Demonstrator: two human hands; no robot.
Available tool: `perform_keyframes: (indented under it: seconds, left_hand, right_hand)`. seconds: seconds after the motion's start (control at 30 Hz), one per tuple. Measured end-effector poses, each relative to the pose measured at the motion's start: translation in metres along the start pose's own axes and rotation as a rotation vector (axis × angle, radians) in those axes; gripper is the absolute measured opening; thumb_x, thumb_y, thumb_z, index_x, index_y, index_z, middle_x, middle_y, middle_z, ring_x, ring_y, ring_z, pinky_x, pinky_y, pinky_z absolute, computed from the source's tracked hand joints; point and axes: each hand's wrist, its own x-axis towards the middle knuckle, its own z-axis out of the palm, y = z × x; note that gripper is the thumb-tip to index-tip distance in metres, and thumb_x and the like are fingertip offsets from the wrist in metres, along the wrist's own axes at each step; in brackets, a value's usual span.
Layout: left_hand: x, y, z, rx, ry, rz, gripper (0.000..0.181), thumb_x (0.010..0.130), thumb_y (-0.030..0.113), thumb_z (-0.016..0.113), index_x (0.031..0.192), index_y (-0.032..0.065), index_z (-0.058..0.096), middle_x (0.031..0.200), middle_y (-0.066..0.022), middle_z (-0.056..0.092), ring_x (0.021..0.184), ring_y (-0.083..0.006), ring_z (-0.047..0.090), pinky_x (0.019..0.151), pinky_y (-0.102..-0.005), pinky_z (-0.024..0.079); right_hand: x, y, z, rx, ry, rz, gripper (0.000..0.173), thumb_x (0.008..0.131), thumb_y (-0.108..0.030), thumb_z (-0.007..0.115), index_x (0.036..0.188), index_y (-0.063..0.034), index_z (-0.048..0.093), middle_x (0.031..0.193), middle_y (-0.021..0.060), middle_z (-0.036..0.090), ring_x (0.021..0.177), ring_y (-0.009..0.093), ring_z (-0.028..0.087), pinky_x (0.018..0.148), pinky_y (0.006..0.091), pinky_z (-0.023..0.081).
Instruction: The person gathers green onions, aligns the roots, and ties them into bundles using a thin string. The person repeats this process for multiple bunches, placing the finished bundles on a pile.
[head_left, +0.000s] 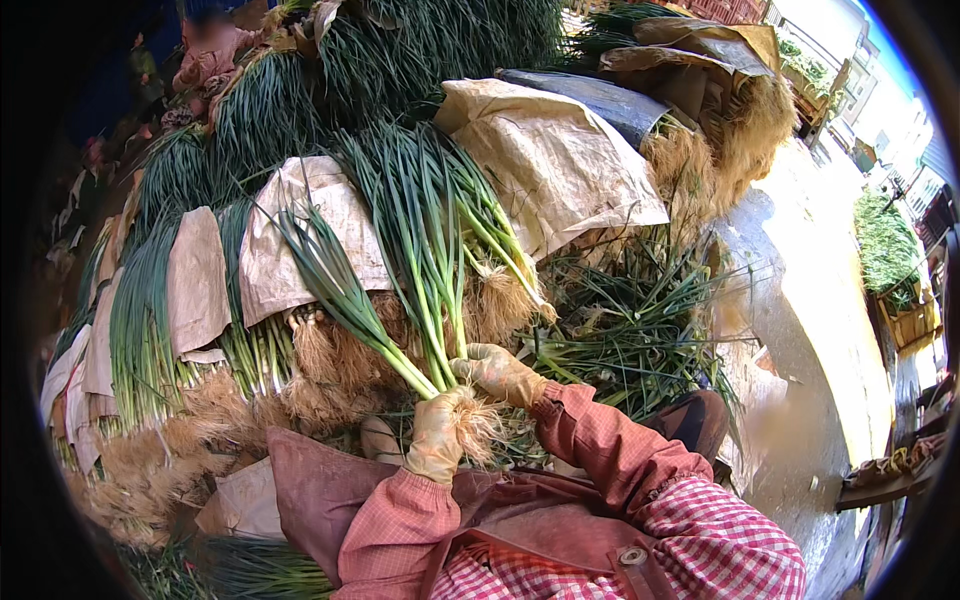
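Note:
My left hand (436, 435), in a pale, dirt-stained glove, is closed around the lower stems of green onions (397, 364), with their pale roots (474, 427) spreading out to its right. Just above and to the right, my right hand (502, 373), gloved too, has its fingers at the base of the longer green onion stalks (431, 300); these fan upward over the pile. Part of the stem bases is hidden by the fingers. Beyond the hands, a wrinkled paper sheet (319, 217) covers more bundles with brown roots.
Loose green leaves (637, 337) lie in a heap on the right. Stacked bundles of green onions (150, 315) fill the left, some wrapped in paper. A larger paper cover (551, 161) lies behind. Another person (210, 56) is at the upper left. A dark shoe (694, 424) shows beside my right sleeve.

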Motion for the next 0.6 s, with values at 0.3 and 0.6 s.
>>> perform_keyframes:
  seconds: [0.3,0.6]
  left_hand:
    - [-0.001,-0.008,-0.011,-0.103,-0.070,-0.051,0.016,0.085,0.000,0.047,0.097,-0.0077,0.055,0.077,-0.0113,0.057,0.059,-0.0196,0.060,0.049,-0.0309,0.053]
    - [-0.017,-0.003,-0.005,0.025,-0.212,-0.026,0.032,0.074,-0.005,0.054,0.106,-0.0126,0.056,0.084,-0.0143,0.061,0.067,-0.0202,0.061,0.059,-0.0280,0.055]
  right_hand:
    - [-0.060,-0.029,0.017,-1.032,0.226,-0.578,0.022,0.087,-0.024,0.060,0.074,-0.0061,0.062,0.070,0.0153,0.064,0.064,0.035,0.063,0.058,0.0439,0.050]
    - [0.009,-0.031,-0.023,0.276,0.208,-0.073,0.024,0.095,-0.028,0.060,0.094,-0.0047,0.066,0.074,-0.0015,0.062,0.054,0.006,0.045,0.047,0.0249,0.039]
